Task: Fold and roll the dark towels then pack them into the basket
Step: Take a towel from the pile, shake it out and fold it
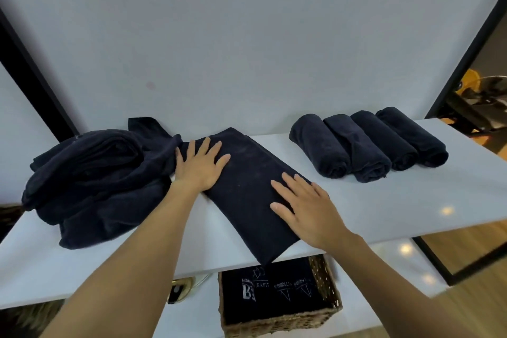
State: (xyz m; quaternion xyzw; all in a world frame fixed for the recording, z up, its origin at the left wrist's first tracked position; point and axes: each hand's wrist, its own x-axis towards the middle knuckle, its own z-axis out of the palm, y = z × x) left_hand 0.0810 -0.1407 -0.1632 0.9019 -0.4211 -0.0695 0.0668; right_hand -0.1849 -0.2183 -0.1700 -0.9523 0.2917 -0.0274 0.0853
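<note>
On white shelf (384, 200), folded dark towel (247, 186): left hand (199, 167) flat at 10 o'clock, right hand (304, 208) flat at 4, fingers spread, gripping nothing.

white shelf (384, 200) against a pale wall (247, 35), wooden floor (480, 310) at right.
</note>
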